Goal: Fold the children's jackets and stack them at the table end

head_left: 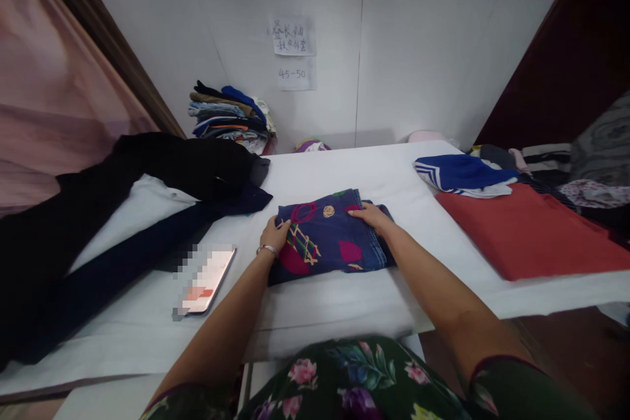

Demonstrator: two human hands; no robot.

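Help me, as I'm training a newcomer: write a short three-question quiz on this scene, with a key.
1. Multiple choice: what do the left hand and the right hand both touch?
a) the phone
b) the patterned garment
c) the blue and white garment

2. True or false: the bracelet is on the left wrist.

3. Fill in the blank: the lower paper on the wall reads ____.

Key: 1. b; 2. true; 3. 45-50.
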